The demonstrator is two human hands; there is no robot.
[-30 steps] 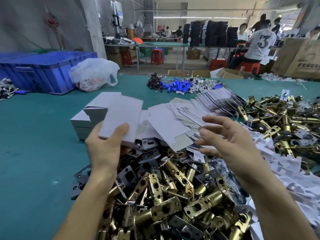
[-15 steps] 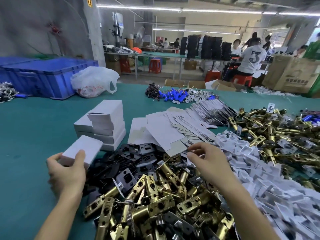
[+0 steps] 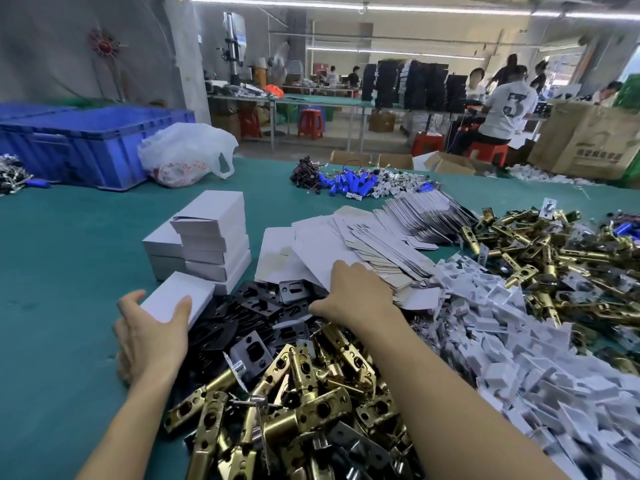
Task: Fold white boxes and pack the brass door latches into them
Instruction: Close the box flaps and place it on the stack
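Evidently between one box and the next, a person worked at a green worktop (image 3: 52, 289), seen from their own head camera. Their left hand (image 3: 152, 336) held a closed white box (image 3: 178, 297), thumb curled over its top and fingers wrapped under its left side. The box was low over the worktop, just in front of a stack of white boxes (image 3: 211, 237) toward the middle. Their right hand (image 3: 356, 296) reached forward onto a fanned heap of flat box blanks (image 3: 322, 247), fingers bent down on the top sheet; whether they gripped a sheet could not be told. Brass door latches (image 3: 304, 400) lay heaped along the near edge between the forearms, with more toward the right edge. Black strike plates (image 3: 256, 306) were spread between the latches and the blanks, against the held box. The step looked like putting a packed box by the stack while fetching a fresh blank. The next move would call for releasing the box squarely there, separating a single blank from the fan, and bringing both hands together to fold it.
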